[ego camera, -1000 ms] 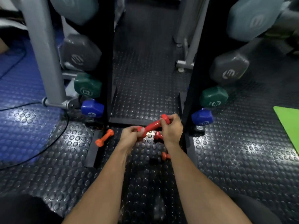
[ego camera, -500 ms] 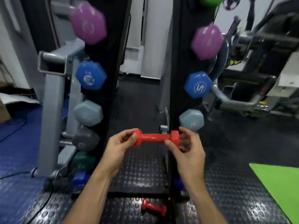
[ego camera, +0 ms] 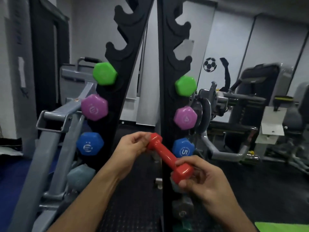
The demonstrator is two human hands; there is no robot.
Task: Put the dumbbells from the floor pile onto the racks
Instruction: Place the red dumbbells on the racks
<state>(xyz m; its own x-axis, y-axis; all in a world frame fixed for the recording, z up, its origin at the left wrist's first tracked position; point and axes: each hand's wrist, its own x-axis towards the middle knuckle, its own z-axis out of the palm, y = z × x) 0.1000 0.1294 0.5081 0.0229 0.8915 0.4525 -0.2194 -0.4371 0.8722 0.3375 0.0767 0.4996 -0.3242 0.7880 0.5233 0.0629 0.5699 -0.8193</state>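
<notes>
I hold a small red dumbbell (ego camera: pixel 168 159) in both hands, tilted with its far end up to the left. My left hand (ego camera: pixel 132 146) pinches the upper head and my right hand (ego camera: pixel 200 178) grips the lower head. It hangs between the two black rack uprights, the left rack (ego camera: pixel 130 52) and the right rack (ego camera: pixel 168 47). Both racks carry green (ego camera: pixel 104 73), purple (ego camera: pixel 94 108) and blue (ego camera: pixel 90 144) hex dumbbells, with bare notches at the top. The floor pile is out of view.
A grey steel frame (ego camera: pixel 55 131) leans at the left beside the rack. Gym machines (ego camera: pixel 234 114) stand at the right. A green mat corner (ego camera: pixel 282 226) lies on the studded black floor at the lower right.
The view has risen from the floor up to the upper rack slots. The red dumbbell came up off the floor with both hands, was level, and now tilts with its right end lower.
</notes>
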